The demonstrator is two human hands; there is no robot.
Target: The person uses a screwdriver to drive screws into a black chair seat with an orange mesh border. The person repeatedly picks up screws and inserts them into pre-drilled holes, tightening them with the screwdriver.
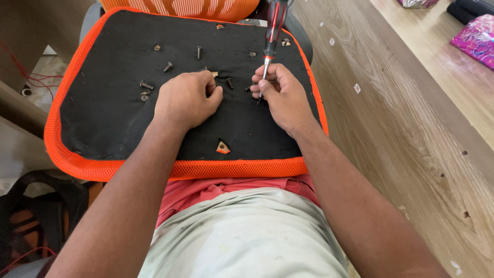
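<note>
Fingers of right hand (285,95) clamp the upright screwdriver (272,31); left hand (185,99) curls loosely, knuckles up.

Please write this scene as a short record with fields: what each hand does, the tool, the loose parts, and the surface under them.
surface: black underside of an orange-edged chair seat, lying across the person's lap
left hand: left hand rests knuckles-up on the black panel, fingers curled near a small screw
right hand: right hand grips a screwdriver by its shaft, tip pointing down to the panel
tool: red and black handle, metal shaft
loose parts: several bolts scattered on the panel's upper left
other: wooden board at the right
</note>
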